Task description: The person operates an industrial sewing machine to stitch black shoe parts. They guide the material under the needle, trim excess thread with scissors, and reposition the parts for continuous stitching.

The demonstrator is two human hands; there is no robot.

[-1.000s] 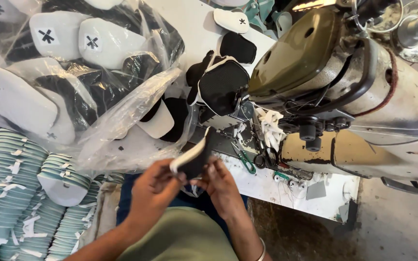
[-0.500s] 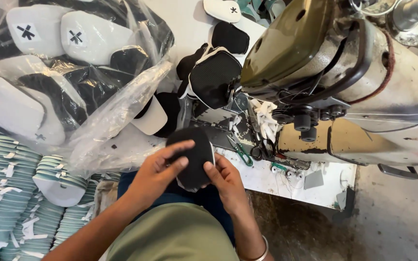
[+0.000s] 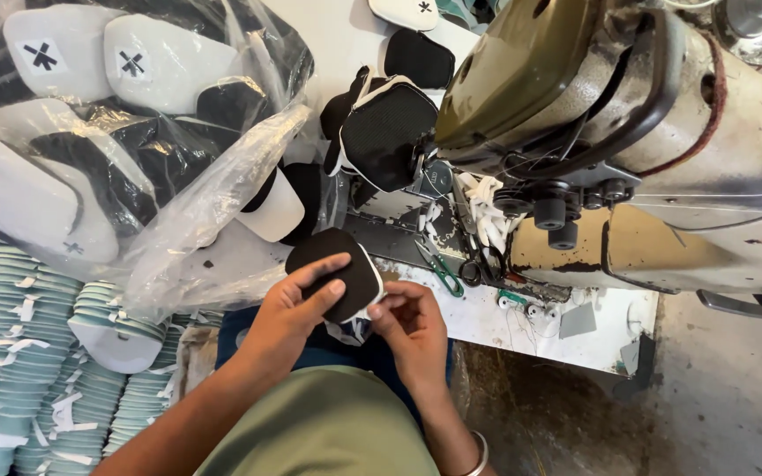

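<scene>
My left hand (image 3: 291, 310) grips a black padded fabric piece (image 3: 337, 271) with a white underside, thumb laid across its top. My right hand (image 3: 410, 328) pinches the same piece at its lower right edge, above my lap. Just beyond it lies the white sewing table (image 3: 522, 322) with the olive and cream sewing machine (image 3: 601, 132). More black pieces with white trim (image 3: 387, 132) are stacked by the needle.
A clear plastic bag (image 3: 134, 132) full of white and black padded pieces sits at the left. Stacks of pale green pieces (image 3: 19, 344) fill the lower left. Green-handled scissors (image 3: 441, 269) lie on the table near white thread scraps (image 3: 482, 211).
The black piece, held on edge a second ago, now lies flat and face up in both hands. My view has shifted slightly closer to the machine.
</scene>
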